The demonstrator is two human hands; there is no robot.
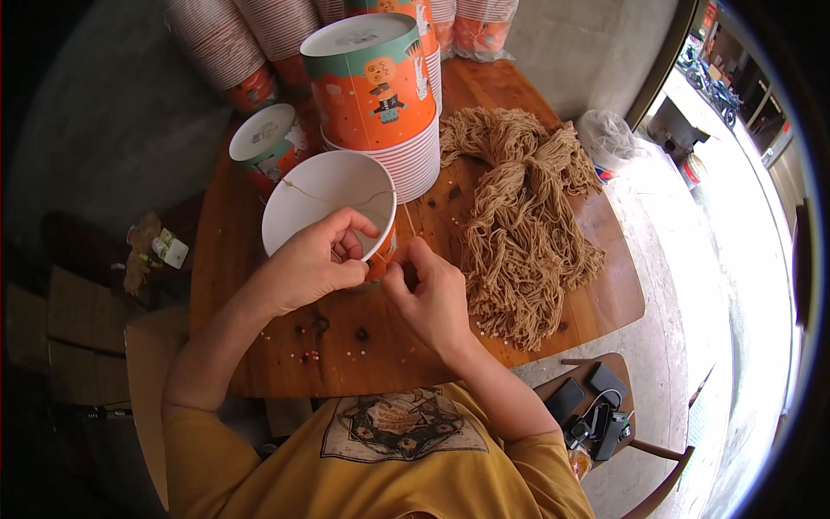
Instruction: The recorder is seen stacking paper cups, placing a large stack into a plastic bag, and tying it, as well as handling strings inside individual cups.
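An open paper bucket (324, 186), white inside and orange outside, stands on the wooden table (259, 346) in front of me. A thin tan string (333, 199) stretches across its mouth. My left hand (311, 264) grips the bucket's near rim, thumb and fingers pinched over it. My right hand (428, 294) is right beside it at the rim, fingertips pinched on the string's end where it meets the bucket wall. A big heap of tan strings (527, 233) lies to the right of my right hand.
A tall stack of orange buckets (380, 95) with a lid on top stands behind the open one, a smaller lidded one (268, 143) to its left. More stacked cups (225, 43) lie at the back. A stool with phones and a cable (596, 402) is at lower right.
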